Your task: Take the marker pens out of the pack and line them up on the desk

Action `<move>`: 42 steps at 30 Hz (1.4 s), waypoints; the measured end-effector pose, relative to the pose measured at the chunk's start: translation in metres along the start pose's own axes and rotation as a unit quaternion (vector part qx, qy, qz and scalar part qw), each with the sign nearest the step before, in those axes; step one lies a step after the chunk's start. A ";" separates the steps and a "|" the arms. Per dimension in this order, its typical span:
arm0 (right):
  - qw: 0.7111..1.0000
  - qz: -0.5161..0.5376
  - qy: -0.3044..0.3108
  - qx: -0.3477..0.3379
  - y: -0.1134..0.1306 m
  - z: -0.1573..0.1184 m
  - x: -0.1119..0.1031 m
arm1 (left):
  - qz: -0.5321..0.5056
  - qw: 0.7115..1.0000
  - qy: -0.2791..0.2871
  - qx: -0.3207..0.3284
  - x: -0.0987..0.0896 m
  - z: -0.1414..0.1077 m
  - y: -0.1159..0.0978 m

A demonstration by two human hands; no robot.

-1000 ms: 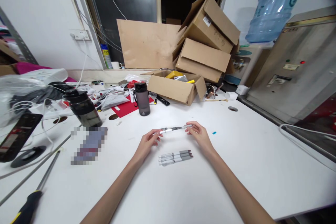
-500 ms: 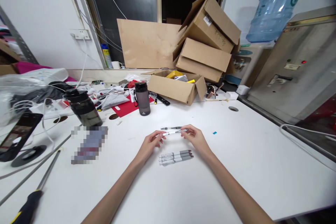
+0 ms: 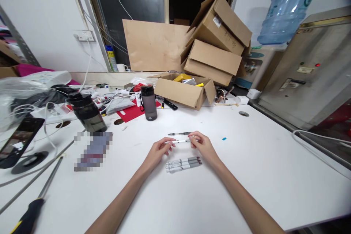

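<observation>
White table (image 3: pixel 246 175) across lower frame, cluttered along upper-left edge; stacked cardboard boxes (image 3: pixel 216 40) upper centre, open box (image 3: pixel 183 93) just below, blue water jug (image 3: pixel 287 7) upper right. Dark bottle (image 3: pixel 148 102) centre-left, bigger dark tumbler (image 3: pixel 87 112) further left, screwdriver (image 3: pixel 35 201) at lower left, phone on stand (image 3: pixel 19 140) at far left. At frame centre: left hand (image 3: pixel 157 152) pinching the white end of a slim pen part (image 3: pixel 179 141) w/ thumb and forefinger, right hand (image 3: pixel 201 145) gripping the other end the same way, so both closed on the one piece, held level just above the table. Loose dark refill (image 3: pixel 178 134) lying on the table just behind it, apart from the fingers. Three finished pens (image 3: pixel 183 164) lying side by side just below the hands, grey caps to the right, touching each other. To do the step well, judging by the grip: keep the piece horizontal and both ends pinched near the tips, pull or twist along the axis only, no bending; keep wrists low over the table so a small part dropping stays close; keep clear of the three-pen row and the loose refill to avoid rolling either away.
</observation>
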State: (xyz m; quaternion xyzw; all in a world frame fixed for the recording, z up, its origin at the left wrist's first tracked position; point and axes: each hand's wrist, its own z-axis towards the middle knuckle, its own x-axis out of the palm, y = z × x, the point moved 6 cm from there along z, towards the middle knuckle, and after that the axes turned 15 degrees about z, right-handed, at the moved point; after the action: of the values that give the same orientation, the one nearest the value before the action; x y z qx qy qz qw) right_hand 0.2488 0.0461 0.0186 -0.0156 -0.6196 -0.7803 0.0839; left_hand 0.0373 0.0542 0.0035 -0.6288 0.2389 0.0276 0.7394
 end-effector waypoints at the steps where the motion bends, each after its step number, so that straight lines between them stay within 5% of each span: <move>1: 1.000 -0.007 0.001 0.015 -0.002 0.000 0.000 | 0.001 1.000 0.003 0.002 0.000 0.000 -0.001; 4: 0.999 -0.002 0.009 0.046 -0.006 -0.001 0.001 | 0.007 1.000 0.003 0.009 0.000 0.000 -0.002; 9: 0.999 0.003 0.047 0.002 0.002 -0.001 0.005 | 0.009 1.000 -0.006 0.006 -0.003 0.001 0.000; 13: 0.998 -0.007 0.039 0.050 -0.002 -0.003 0.004 | 0.008 1.000 0.001 0.003 -0.001 0.000 -0.001; 17: 0.999 -0.011 0.053 0.004 0.007 -0.003 0.004 | 0.017 1.000 -0.002 0.006 -0.001 0.000 -0.003; 42: 0.997 -0.030 0.067 0.011 0.009 -0.004 0.005 | 0.015 1.000 -0.003 0.010 -0.001 0.001 -0.001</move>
State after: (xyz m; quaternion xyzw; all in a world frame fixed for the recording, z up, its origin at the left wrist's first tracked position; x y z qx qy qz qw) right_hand 0.2455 0.0394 0.0270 0.0560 -0.6217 -0.7746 0.1022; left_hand 0.0369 0.0552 0.0048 -0.6181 0.2458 0.0382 0.7457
